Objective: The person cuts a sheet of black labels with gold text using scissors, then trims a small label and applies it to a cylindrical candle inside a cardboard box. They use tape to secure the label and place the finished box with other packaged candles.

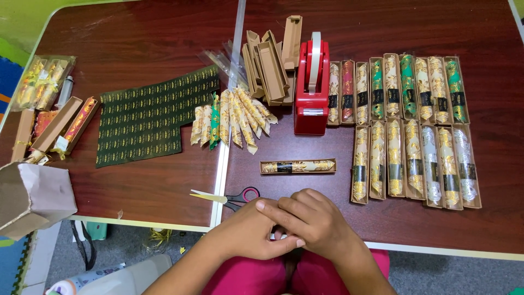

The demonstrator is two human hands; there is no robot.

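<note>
A: Report hand status.

B: Left hand (248,229) and right hand (314,221) meet at the table (164,186) edge, just below the boxed roll (298,166). Fingers are curled and overlapping; whether they pinch anything cannot be determined.

A: Position of nearby items?

B: Scissors (232,198) lie left of and below the boxed roll, touching neither hand. The red tape dispenser (311,90) stands above the boxed roll. Finished boxes (415,164) are in rows to its right; loose wrapped rolls (234,117) lie up and left.

A: Guidance?

B: Judgement: keep fingertips clean and dry; handle any small piece by its edges.
</note>
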